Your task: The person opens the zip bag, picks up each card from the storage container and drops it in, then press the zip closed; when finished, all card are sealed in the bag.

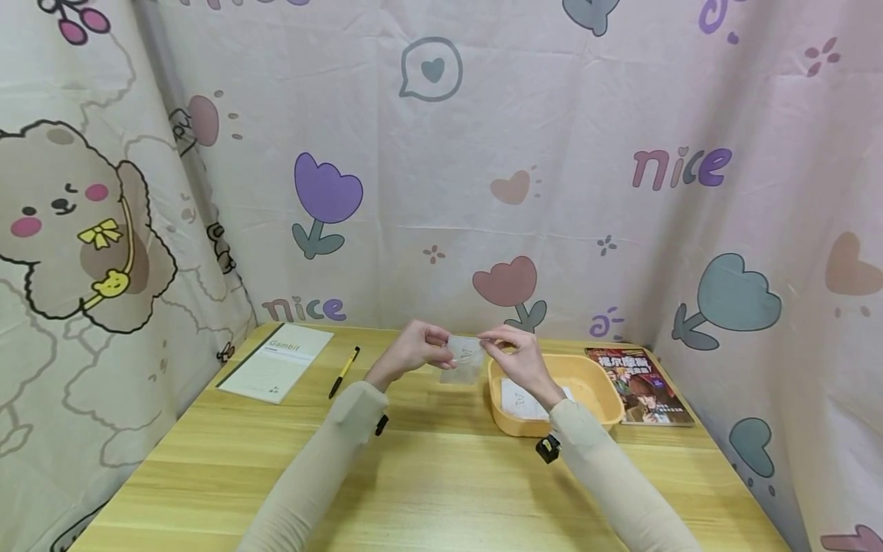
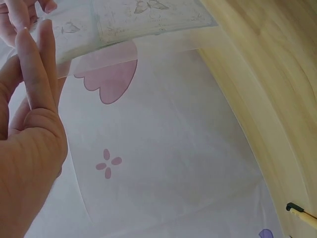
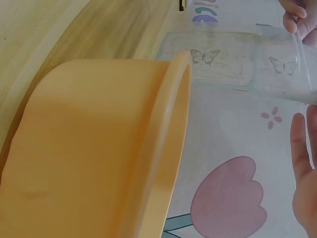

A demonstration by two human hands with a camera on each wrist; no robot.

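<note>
Above the table, both hands hold up a thin clear plastic bag (image 1: 464, 362) with printed butterflies showing through it. My left hand (image 1: 415, 346) pinches its left edge between thumb and fingers. At the upper right corner my right hand (image 1: 520, 359) pinches the bag with its fingertips. In the left wrist view the butterfly print (image 2: 151, 7) appears in panels, with a clear strip hanging below. A yellow plastic basin (image 1: 607, 395) stands under the right forearm, with a white printed sheet (image 1: 520, 400) inside, partly hidden by that arm.
A pale "Gambit" notebook (image 1: 276, 364) lies at the table's back left, with a yellow and black pen (image 1: 343, 373) beside it. At the right, a colourful magazine (image 1: 645, 387) lies against the basin. A patterned curtain (image 1: 441, 192) hangs behind the wooden table (image 1: 441, 491).
</note>
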